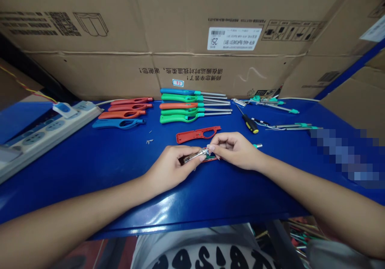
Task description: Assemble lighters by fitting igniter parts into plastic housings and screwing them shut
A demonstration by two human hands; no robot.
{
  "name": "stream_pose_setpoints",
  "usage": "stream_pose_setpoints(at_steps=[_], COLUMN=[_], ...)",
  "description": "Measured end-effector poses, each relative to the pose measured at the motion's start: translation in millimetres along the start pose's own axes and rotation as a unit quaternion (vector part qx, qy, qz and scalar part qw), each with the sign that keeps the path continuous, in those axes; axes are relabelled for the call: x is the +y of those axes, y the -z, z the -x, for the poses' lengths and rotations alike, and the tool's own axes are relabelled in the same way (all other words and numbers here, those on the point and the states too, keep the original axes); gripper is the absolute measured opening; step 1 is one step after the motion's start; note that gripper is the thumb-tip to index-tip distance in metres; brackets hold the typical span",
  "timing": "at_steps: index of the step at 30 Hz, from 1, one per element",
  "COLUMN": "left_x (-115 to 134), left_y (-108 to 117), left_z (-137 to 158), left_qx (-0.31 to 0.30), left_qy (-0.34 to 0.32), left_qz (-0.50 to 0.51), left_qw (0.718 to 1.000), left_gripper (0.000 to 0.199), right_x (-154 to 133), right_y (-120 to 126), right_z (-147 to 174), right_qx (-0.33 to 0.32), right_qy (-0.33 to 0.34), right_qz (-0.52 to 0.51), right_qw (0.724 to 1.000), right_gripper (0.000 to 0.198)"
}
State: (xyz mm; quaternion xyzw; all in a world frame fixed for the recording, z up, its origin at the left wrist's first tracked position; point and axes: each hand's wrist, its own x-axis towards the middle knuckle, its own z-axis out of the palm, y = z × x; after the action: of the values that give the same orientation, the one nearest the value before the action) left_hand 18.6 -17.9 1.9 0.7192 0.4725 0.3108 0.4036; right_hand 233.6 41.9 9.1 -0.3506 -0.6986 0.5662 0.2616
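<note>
My left hand (173, 165) is closed around an opened lighter body (192, 156), with its thumb along a shiny inner part. Bent close beside it, my right hand (234, 150) pinches at the white end of that inner part, so the fingertips partly hide it. A red edge and green inside show between the hands, and a metal tip with a green collar (258, 145) sticks out past the right hand. Just beyond them lies a red handle half (192, 135), its hollow side up. Several small screws (149, 141) rest on the table to the left.
Finished-looking long lighters (180, 118) lie in a row at the back, with red and blue handle shells (120, 123) left of them. A black-and-yellow screwdriver (250, 123) and loose metal rods (294, 126) sit right. A power strip (48, 134) runs along the left; cardboard (114, 68) walls the back.
</note>
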Motion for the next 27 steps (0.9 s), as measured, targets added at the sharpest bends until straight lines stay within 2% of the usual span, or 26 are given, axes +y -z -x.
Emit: stream_pose_setpoints(at_steps=[6,11,18,27], left_x=[-0.1,0.9,1.8,2.0], left_y=[-2.5,-3.3,0.9,0.1], left_z=[-0.1,-0.2,-2.0,-2.0], left_qx=[0.008,0.015,0.023,0.03], left_qy=[-0.025,-0.021,-0.017,-0.048], left_qz=[-0.003,-0.004,-0.016,-0.013], left_qw=[1.0,1.0,0.999,0.998], left_gripper=[0.03,0.029,0.027,0.022], right_x=[2.3,4.2,-1.0,-0.6], right_y=[-3.7,-5.8,1.2,0.6], right_z=[2.1,2.7,-1.4,-2.6], right_qx=[0.002,0.006,-0.032,-0.025], right_qy=[-0.003,0.007,-0.029,-0.036], right_qz=[0.015,0.034,-0.006,0.009], right_qw=[1.0,0.999,0.999,0.999], right_gripper=[0.036,0.033,0.042,0.043])
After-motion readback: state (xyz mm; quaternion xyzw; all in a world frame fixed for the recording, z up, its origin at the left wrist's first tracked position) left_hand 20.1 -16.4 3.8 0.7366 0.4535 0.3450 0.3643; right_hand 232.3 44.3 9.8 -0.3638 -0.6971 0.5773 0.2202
